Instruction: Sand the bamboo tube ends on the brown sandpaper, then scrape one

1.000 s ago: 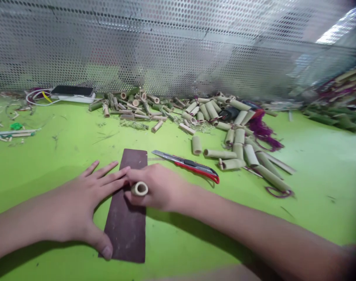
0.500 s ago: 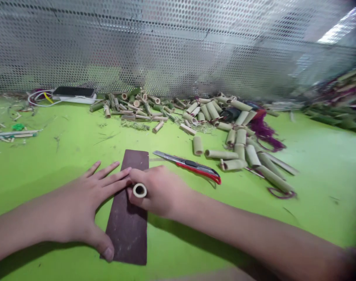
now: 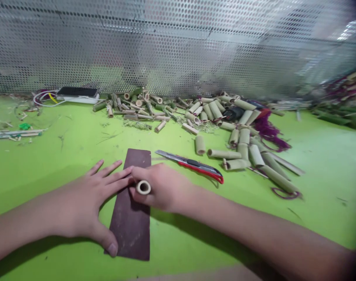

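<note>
A dark brown sheet of sandpaper (image 3: 132, 222) lies lengthwise on the green table (image 3: 63, 156). My left hand (image 3: 86, 199) lies flat and spread along its left edge, thumb on the near corner, fingertips on the sheet. My right hand (image 3: 161, 187) is wrapped round a short hollow bamboo tube (image 3: 143, 187). The tube stands on the sandpaper, and its open end faces me.
A red and grey utility knife (image 3: 195, 166) lies just right of the sandpaper. Several cut bamboo tubes (image 3: 239, 144) are heaped at the back and right, with purple thread (image 3: 267, 130). A phone on a power strip (image 3: 78, 92) sits back left by the perforated metal wall (image 3: 178, 47).
The view has shifted slightly. My right hand with the bamboo tube has slid a little up the sandpaper. My left hand stays flat on the sheet.
</note>
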Motion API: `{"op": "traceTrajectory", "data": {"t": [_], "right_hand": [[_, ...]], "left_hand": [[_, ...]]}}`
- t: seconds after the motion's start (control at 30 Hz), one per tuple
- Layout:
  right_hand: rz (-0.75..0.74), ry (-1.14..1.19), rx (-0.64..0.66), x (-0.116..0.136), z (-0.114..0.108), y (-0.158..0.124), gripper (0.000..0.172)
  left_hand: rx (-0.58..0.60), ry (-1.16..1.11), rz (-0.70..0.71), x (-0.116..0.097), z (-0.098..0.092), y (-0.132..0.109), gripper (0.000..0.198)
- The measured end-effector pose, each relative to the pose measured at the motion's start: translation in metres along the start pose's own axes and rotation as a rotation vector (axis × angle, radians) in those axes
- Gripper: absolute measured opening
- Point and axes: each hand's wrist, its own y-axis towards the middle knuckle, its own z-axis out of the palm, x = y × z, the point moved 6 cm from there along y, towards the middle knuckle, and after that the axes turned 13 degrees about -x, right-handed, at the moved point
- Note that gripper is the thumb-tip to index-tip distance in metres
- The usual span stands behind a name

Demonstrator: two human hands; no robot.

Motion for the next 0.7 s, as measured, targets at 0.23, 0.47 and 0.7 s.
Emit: {"op": "traceTrajectory", "data": {"t": [0.23, 0.47, 0.7], "right_hand": [[-0.037, 0.509, 0.082, 0.004, -0.006, -0.008, 0.016], [0.440, 1.504, -0.074, -0.043, -0.018, 0.012, 0.047], [0.596, 1.683, -0.041, -0.048, -0.002, 0.006, 0.044]], "left_hand": [[0.031, 0.005, 0.010, 0.003, 0.003, 0.001, 0.133], [0.095, -0.040, 0.009, 0.005, -0.001, 0.004, 0.133], [0.156, -0.083, 0.067, 0.003, -0.007, 0.008, 0.110]]}}
